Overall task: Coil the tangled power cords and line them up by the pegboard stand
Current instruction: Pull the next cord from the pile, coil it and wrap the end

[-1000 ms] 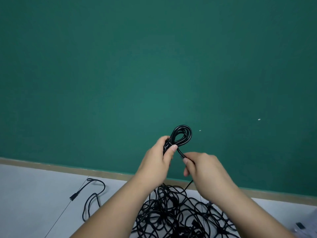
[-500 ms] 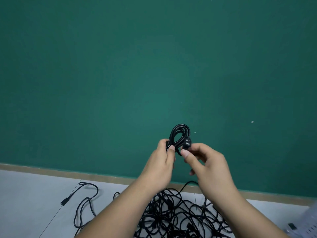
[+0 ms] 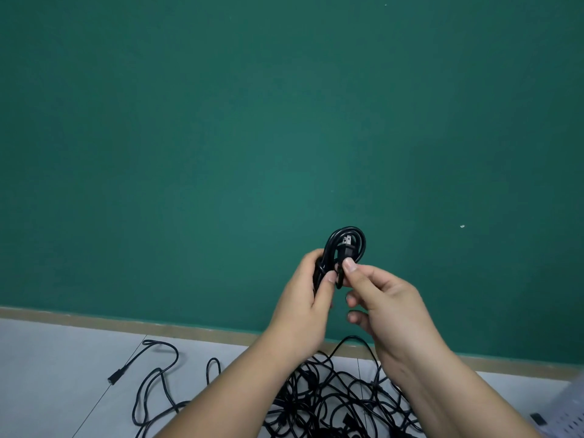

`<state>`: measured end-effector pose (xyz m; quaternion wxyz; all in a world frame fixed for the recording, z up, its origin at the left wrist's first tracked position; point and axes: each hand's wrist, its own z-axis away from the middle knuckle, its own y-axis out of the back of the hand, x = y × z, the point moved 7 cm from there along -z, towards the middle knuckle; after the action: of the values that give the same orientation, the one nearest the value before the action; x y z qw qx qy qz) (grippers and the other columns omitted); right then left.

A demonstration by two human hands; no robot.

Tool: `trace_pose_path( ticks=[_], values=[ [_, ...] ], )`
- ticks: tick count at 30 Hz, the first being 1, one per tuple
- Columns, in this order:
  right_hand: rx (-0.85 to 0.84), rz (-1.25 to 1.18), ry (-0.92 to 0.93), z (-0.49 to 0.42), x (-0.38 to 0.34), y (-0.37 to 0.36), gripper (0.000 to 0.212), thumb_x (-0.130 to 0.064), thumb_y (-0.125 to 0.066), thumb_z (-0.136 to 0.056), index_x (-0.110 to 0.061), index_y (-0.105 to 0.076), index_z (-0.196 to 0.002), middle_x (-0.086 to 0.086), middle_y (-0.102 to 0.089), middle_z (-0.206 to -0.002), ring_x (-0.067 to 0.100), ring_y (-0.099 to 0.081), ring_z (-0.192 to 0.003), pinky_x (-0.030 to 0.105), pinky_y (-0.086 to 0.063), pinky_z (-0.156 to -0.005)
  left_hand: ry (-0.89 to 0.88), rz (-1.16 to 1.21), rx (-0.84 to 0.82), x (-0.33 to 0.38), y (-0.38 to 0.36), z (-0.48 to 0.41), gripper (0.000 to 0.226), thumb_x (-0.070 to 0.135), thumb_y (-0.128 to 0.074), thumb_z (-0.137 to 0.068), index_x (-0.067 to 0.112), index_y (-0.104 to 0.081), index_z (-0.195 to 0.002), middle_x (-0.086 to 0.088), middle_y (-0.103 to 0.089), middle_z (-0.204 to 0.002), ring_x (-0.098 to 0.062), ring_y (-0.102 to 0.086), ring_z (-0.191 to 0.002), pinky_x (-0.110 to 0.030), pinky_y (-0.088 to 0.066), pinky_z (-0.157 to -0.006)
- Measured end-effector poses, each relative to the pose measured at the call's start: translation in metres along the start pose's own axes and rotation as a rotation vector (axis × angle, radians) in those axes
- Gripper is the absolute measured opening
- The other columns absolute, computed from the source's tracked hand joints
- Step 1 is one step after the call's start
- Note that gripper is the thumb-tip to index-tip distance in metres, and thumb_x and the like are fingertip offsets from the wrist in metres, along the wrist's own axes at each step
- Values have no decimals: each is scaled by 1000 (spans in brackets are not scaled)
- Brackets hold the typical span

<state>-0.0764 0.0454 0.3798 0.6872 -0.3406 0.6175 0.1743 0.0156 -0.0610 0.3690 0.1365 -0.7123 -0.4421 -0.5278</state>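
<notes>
I hold a small black coiled power cord (image 3: 356, 236) up in front of the green wall. My left hand (image 3: 308, 298) grips the bundled lower part of the coil. My right hand (image 3: 385, 298) pinches the cord's plug (image 3: 345, 249) between thumb and forefinger; its two metal prongs point up inside the loop. Below my arms, a big tangle of black cords (image 3: 335, 396) lies on the floor. A corner of the white pegboard stand (image 3: 561, 412) shows at the bottom right.
A loose black cord (image 3: 158, 374) with a small connector (image 3: 114, 376) trails over the pale floor tiles at the left. The green wall (image 3: 252, 137) meets the floor at a tan baseboard strip (image 3: 126, 324).
My right hand moved up from under the coil and brought the plug end into the loop. The coil stayed in my left hand, and the view shifted slightly.
</notes>
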Motion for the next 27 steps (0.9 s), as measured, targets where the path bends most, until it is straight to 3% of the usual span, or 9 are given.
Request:
trace_pose_path(
  ticks=[3,7,13,18,21,24,27],
  values=[
    [-31,-68,-121,-3,6,0,26,-35,-82,-88,-11,-84,-97,2,-79,-97,10,-49,-61,25,-43,-52,-11,37,17,2,0,0,28,27,-49,-110,44,-53,-131,17,-69,-107,-6,-62,-84,-36,-54,-82],
    [-36,-137,-216,-4,7,0,37,-33,-86,-83,-6,-80,-107,2,-74,-94,9,-47,-55,23,-37,-45,-29,58,42,9,-3,2,26,27,-48,-110,40,-52,-132,15,-67,-112,-11,-64,-90,-49,-58,-84],
    [-44,-184,-269,-6,5,1,30,-27,-86,-85,-14,-72,-108,0,-69,-82,9,-44,-51,22,-30,-41,-56,-67,55,17,-8,5,26,48,-40,-105,50,-45,-131,17,-67,-110,-12,-65,-92,-52,-55,-85],
    [-60,-242,-299,-12,3,6,9,-23,-79,-91,-17,-73,-90,-1,-59,-73,9,-38,-51,26,-24,-47,-144,-274,67,29,-10,10,32,41,-40,-108,46,-37,-139,21,-66,-114,-7,-64,-100,-44,-53,-86],
    [-47,-162,-205,-16,-2,14,7,-23,-72,-96,-19,-72,-90,-4,-57,-72,11,-43,-59,27,-30,-52,-157,-272,35,33,-18,10,40,41,-39,-105,49,-33,-144,21,-65,-118,-7,-64,-102,-42,-53,-88],
    [-14,-1,-37,-15,-10,16,12,-28,-70,-100,-20,-77,-105,-8,-79,-98,16,-67,-87,34,-46,-68,-137,-196,12,32,-23,9,46,41,-40,-104,52,-33,-148,19,-65,-121,-6,-62,-98,-43,-54,-91],
    [102,-44,97,-11,-14,21,12,-18,-71,-100,-17,-73,-112,2,-81,-100,25,-77,-100,44,-58,-84,-151,-150,-52,34,-29,10,49,47,-46,-103,48,-35,-151,24,-60,-137,-3,-61,-121,-43,-51,-103]
  ],
)
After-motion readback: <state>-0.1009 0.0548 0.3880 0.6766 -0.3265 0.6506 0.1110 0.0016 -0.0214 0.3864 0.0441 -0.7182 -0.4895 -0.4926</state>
